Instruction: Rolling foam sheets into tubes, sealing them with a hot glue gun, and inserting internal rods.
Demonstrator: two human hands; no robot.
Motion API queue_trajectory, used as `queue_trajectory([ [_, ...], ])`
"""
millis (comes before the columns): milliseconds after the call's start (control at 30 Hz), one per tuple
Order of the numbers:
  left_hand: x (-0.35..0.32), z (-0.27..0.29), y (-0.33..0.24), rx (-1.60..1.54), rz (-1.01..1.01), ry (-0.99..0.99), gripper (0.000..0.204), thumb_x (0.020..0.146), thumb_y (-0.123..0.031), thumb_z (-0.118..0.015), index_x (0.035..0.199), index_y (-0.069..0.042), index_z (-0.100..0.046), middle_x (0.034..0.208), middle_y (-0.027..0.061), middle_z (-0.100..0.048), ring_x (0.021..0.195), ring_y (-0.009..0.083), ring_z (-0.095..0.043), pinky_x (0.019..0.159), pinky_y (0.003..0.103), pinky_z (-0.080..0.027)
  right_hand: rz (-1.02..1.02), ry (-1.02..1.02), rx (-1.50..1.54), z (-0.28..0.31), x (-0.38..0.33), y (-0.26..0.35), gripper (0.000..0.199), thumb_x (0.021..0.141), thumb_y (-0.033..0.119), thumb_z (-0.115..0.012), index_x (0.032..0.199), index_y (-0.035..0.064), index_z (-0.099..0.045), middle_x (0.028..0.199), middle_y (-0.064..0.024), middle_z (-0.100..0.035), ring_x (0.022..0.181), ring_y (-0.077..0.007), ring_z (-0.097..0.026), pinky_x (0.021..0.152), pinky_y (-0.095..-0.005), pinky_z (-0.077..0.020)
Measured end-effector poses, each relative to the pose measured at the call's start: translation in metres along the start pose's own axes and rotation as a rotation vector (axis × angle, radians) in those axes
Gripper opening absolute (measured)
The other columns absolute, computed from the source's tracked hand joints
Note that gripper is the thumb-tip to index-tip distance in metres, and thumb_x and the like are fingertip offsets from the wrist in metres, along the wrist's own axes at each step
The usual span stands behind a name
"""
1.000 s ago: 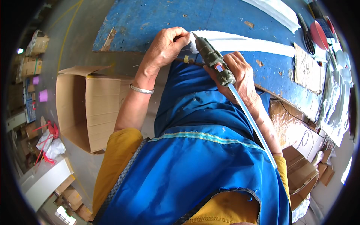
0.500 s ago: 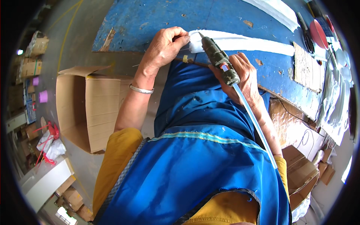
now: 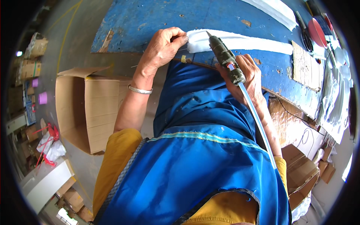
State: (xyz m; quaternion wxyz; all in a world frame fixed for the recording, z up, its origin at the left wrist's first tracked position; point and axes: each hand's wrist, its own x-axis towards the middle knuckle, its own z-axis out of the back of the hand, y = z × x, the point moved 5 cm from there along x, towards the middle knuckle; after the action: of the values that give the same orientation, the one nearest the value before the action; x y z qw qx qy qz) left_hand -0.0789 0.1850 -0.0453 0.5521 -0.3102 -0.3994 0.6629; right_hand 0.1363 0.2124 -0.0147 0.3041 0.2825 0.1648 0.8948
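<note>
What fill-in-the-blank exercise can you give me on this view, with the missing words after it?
The left hand is at the left end of a strip coloured ____.
The glue gun is held in the person's ____.
The worn table is painted ____.
The silver bracelet is on the ____ wrist.

Missing words: white; right hand; blue; left.

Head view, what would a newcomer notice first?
Probably the dark glue gun in the right hand, upper right of centre, a pale stick trailing from its back. Then the bright blue apron across the lower middle, and the open cardboard box at left.
</note>
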Motion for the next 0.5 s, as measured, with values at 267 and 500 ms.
queue_trajectory([
  [267, 0.000, 0.000, 0.000, -0.020, 0.002, 0.002, 0.016, 0.085, -0.015, -0.061, 0.083, 0.000, -0.064, 0.070, -0.0052, -0.055, 0.068, 0.0030, -0.045, 0.063, 0.020, -0.038, -0.040, 0.034, -0.001, 0.001, -0.004, -0.009, 0.020, 0.075, 0.015, -0.072, 0.076, 0.0037, -0.055, 0.063, -0.0094, -0.053, 0.060, -0.0238, -0.051, 0.057, -0.0372, -0.0444],
  [500, 0.001, -0.001, 0.002, -0.045, 0.009, 0.013, 0.014, 0.085, -0.013, -0.061, 0.083, 0.000, -0.063, 0.071, -0.0057, -0.054, 0.069, 0.0026, -0.044, 0.063, 0.020, -0.037, -0.047, 0.022, -0.021, 0.006, -0.008, -0.013, 0.018, 0.075, 0.014, -0.071, 0.077, 0.0038, -0.056, 0.063, -0.0094, -0.053, 0.058, -0.0247, -0.050, 0.056, -0.0366, -0.0444],
])
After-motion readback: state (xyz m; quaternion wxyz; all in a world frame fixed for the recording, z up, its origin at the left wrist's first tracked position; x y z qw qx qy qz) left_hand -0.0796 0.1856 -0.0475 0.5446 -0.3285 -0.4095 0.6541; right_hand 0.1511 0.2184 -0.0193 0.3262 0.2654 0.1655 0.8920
